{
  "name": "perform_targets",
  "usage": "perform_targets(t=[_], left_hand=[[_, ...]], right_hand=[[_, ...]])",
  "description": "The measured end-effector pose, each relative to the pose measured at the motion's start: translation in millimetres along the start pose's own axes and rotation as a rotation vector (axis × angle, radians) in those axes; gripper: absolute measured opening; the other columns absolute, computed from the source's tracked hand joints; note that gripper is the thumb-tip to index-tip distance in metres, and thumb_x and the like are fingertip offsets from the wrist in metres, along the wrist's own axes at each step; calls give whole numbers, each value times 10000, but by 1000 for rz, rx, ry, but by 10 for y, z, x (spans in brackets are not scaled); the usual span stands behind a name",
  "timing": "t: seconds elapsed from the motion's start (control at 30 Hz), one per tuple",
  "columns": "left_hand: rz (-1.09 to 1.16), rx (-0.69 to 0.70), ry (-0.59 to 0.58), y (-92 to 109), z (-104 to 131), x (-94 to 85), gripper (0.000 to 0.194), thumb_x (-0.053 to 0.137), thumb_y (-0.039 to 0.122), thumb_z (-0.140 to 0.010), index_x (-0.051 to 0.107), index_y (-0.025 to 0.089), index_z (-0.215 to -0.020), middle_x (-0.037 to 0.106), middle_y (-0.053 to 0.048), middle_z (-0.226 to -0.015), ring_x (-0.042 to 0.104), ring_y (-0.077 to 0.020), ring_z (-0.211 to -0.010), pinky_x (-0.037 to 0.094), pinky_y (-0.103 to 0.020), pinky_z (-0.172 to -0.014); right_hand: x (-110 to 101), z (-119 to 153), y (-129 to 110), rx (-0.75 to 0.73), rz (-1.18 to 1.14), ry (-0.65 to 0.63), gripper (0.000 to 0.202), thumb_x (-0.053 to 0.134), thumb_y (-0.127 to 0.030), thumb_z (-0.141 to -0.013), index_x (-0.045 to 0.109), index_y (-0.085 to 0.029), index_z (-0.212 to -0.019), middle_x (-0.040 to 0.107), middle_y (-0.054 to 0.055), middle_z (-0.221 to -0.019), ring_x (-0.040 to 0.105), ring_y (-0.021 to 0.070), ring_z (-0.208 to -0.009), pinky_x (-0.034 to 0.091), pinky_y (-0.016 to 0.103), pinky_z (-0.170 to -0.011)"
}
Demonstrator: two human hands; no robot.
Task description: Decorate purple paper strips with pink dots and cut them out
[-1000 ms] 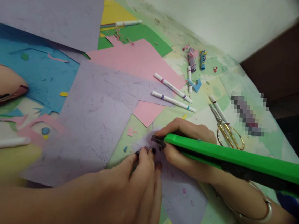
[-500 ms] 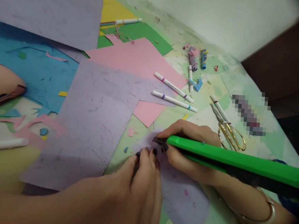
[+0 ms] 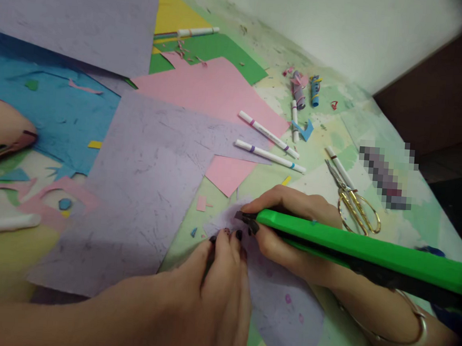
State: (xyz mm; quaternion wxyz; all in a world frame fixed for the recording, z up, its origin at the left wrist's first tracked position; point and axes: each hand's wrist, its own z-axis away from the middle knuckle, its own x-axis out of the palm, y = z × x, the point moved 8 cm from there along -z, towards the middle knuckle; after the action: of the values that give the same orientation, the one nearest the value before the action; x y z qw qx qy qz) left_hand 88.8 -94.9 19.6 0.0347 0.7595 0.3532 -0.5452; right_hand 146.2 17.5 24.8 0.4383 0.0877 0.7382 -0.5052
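Green tool (image 3: 352, 246) in right hand (image 3: 296, 204), purple paper (image 3: 284, 321) under left hand (image 3: 223, 278)

This looks to us like a papercraft spot: coloured sheets (image 3: 155, 173), small scraps (image 3: 201, 203), slim markers (image 3: 270, 155) and gold-handled scissors (image 3: 348, 194) cover a patterned tabletop (image 3: 342, 131) beside a pale wall (image 3: 323, 32). Home or classroom, we cannot tell.

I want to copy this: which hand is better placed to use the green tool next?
Probably the right hand: its fingers grip the green tool over the purple paper, while the left hand rests on it.
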Motion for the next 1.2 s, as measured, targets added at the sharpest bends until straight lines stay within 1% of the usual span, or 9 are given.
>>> perform_targets(t=[0.2, 0.37, 0.63, 0.83, 0.97, 1.03, 1.1, 1.2], left_hand=[[22, -9, 12, -4, 3, -1, 289, 572, 197, -789, 671, 63, -1024, 718, -133, -961, 651, -288, -919, 555, -377, -740], [10, -1, 1, -17, -9, -13, 271, 550, 185, -788, 680, 87, -1005, 726, -107, -949, 664, -275, -897, 573, -347, -733], [11, 19, -14, -8, -1, -1, 284, 545, 183, -782, 668, 77, -1015, 721, -114, -969, 666, -282, -904, 579, -343, -709], [11, 4, -6, -8, 11, -1, 284, 543, 187, -779, 666, 90, -1016, 721, -105, -971, 663, -273, -913, 572, -340, -718], [28, 4, 11, -17, -4, -22, 273, 569, 182, -776, 670, 64, -1001, 725, -112, -937, 664, -280, -892, 569, -346, -727], [28, 11, 3, -11, -9, -20, 270, 570, 187, -780, 672, 71, -1001, 725, -110, -938, 664, -279, -890, 569, -351, -730], [25, 6, -8, -11, -11, -15, 267, 568, 189, -782, 675, 86, -1003, 722, -107, -956, 660, -281, -907, 568, -356, -731], [25, -14, -11, -17, -11, -19, 261, 575, 194, -784, 679, 94, -1002, 720, -105, -970, 655, -284, -928, 565, -363, -744]], right_hand=[[7, -4, -1, -5, 3, -18, 178, 536, -108, -656, 635, -195, -776, 652, -39, -578, 548, 72, -448, 427, 169, -466], [6, 4, 3, -23, -6, 2, 187, 518, -112, -656, 637, -192, -777, 667, -30, -594, 573, 79, -474, 430, 173, -471], [26, -9, -23, -52, 27, -56, 188, 513, -112, -667, 628, -189, -793, 659, -38, -591, 566, 72, -470, 417, 165, -469], [0, -3, -5, -41, 2, 7, 183, 505, -116, -653, 629, -196, -761, 663, -33, -586, 561, 77, -463, 425, 175, -472], [3, -12, -8, -30, 10, -7, 174, 516, -111, -648, 633, -193, -747, 668, -32, -583, 572, 78, -469, 422, 171, -465], [7, -11, -10, -30, 8, -15, 173, 522, -108, -647, 635, -192, -748, 664, -37, -574, 567, 74, -463, 418, 168, -462], [-2, -1, -8, -38, -8, 6, 172, 525, -105, -651, 636, -187, -753, 655, -41, -563, 558, 68, -456, 415, 162, -459], [4, 21, -13, -74, -41, 20, 173, 523, -98, -658, 638, -167, -767, 637, -43, -551, 540, 54, -444, 408, 151, -456]])
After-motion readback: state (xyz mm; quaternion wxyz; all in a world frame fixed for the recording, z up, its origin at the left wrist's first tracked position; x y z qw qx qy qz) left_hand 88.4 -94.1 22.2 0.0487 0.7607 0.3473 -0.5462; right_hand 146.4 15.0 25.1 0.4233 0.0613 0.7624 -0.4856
